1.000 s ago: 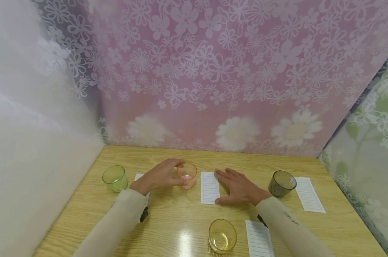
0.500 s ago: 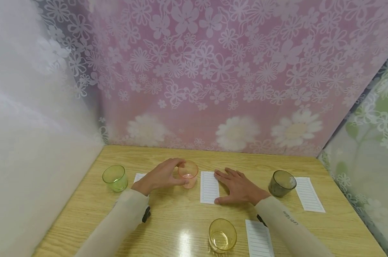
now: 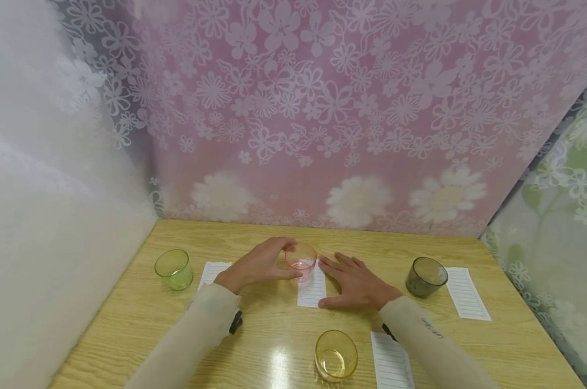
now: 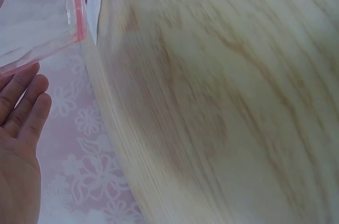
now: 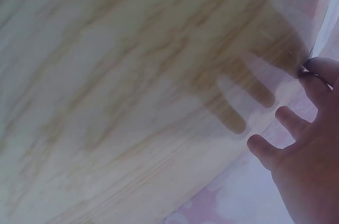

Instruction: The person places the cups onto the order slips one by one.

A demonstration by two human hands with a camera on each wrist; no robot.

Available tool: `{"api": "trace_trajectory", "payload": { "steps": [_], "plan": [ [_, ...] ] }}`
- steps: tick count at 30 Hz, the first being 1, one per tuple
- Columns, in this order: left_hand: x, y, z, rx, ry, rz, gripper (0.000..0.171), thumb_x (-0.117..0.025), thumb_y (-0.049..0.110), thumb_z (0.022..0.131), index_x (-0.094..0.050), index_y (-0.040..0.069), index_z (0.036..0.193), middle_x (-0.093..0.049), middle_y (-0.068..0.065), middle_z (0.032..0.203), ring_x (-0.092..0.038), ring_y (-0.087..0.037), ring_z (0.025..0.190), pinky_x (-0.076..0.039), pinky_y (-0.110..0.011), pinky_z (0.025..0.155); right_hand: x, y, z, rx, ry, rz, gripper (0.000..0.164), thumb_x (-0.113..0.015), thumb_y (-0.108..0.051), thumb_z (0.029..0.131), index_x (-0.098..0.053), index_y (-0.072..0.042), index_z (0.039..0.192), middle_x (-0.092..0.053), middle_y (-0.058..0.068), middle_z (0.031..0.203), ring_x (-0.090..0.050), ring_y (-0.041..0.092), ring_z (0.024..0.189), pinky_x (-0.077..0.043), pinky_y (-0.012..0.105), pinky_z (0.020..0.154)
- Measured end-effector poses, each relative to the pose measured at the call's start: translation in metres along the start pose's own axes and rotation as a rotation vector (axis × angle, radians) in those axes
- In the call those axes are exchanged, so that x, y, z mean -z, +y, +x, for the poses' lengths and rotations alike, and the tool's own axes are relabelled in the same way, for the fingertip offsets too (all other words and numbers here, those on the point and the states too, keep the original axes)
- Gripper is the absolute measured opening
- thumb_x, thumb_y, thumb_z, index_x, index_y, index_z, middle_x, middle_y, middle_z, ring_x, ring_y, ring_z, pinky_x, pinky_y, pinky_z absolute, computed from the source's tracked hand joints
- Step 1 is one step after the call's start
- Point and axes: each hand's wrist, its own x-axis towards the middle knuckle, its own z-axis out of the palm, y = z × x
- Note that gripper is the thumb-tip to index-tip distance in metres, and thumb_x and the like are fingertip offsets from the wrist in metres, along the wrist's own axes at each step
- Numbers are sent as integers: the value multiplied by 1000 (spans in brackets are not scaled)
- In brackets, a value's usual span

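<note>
In the head view my left hand [image 3: 258,266] grips a clear pink glass [image 3: 300,263] between thumb and fingers. The glass stands upright and overlaps the upper left of a lined white paper slip [image 3: 311,293]. Its pink rim also shows in the left wrist view, where the free fingers [image 4: 33,107] extend beside the glass [image 4: 39,20]. My right hand [image 3: 358,283] lies spread at the slip's right side, with index fingertip and thumb at its edge. In the right wrist view, the fingers [image 5: 291,123] stretch out low over the table.
A green glass [image 3: 174,270] stands at the left near another slip [image 3: 213,270]. At the right, a grey glass [image 3: 426,277] stands beside a lined slip [image 3: 468,294]. A yellow glass [image 3: 336,356] and a slip [image 3: 392,361] are in front on the wooden table [image 3: 254,346].
My left hand has moved right with the pink glass, from beside the middle slip to over its upper part. My right hand and the slip have shifted slightly left.
</note>
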Motion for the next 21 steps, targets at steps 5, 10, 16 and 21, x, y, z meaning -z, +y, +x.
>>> {"api": "trace_trajectory", "payload": {
  "steps": [5, 10, 16, 21],
  "plan": [
    [-5, 4, 6, -20, -11, -2, 84, -83, 55, 94, -52, 13, 160, -65, -2, 146, -60, -24, 140, -51, -50, 118, -1, -2, 4, -3, 3, 1, 106, -64, -83, 93, -34, -20, 173, -32, 3, 179, -20, 40, 169, -22, 70, 131],
    [-10, 5, 11, -52, -15, 7, 83, -84, 51, 93, -53, 12, 159, -66, -3, 145, -61, -23, 139, -51, -48, 118, -3, -4, 6, -4, 4, 12, 105, -65, -81, 92, -41, -15, 170, -38, 10, 176, -21, 42, 168, -23, 70, 131],
    [-13, 5, 13, -48, -32, 23, 83, -84, 51, 93, -52, 11, 159, -66, -3, 144, -61, -23, 139, -51, -49, 117, -2, -6, 7, -5, 1, 29, 104, -66, -80, 92, -43, -14, 169, -41, 12, 175, -21, 42, 168, -22, 71, 131],
    [-16, 4, 14, -36, -48, 33, 84, -83, 53, 94, -51, 12, 160, -66, -3, 145, -61, -23, 139, -52, -48, 117, -2, -7, 7, 1, 6, 29, 102, -66, -79, 92, -44, -15, 168, -42, 12, 174, -22, 43, 167, -22, 71, 131]
  ]
}}
